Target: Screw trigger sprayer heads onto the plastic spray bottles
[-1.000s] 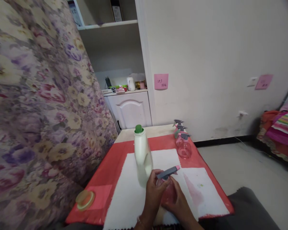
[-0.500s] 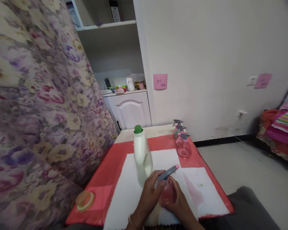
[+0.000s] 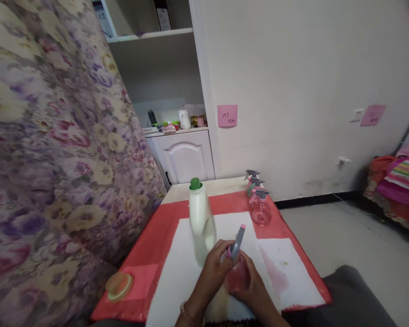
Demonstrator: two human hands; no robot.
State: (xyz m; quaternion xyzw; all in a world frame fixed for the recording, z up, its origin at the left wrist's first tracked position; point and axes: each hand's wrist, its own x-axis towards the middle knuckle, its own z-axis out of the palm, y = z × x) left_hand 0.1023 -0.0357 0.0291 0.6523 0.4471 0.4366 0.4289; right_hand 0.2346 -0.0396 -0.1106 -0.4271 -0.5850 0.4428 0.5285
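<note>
A pink transparent spray bottle [image 3: 237,276] is held upright between my hands, low in the head view. My left hand [image 3: 215,268] has its fingers closed around the grey and pink spray head [image 3: 237,243], whose nozzle points up and away. Around the bottle's body wraps my right hand [image 3: 250,284]. Just beyond my left hand stands a pale green jug [image 3: 201,222] with a green piece in its mouth. Several similar spray bottles [image 3: 261,213] stand in a row at the table's back right.
White cloths [image 3: 170,272] lie on the red table cover [image 3: 146,254]. A round lid [image 3: 119,287] rests at the near left. A floral curtain [image 3: 64,181] hangs at the left, beside a white cabinet [image 3: 187,156].
The spray head has turned: its nozzle pointed to the right and now points more upward and away. My left hand's fingers have shifted with it, while my right hand keeps hold of the bottle.
</note>
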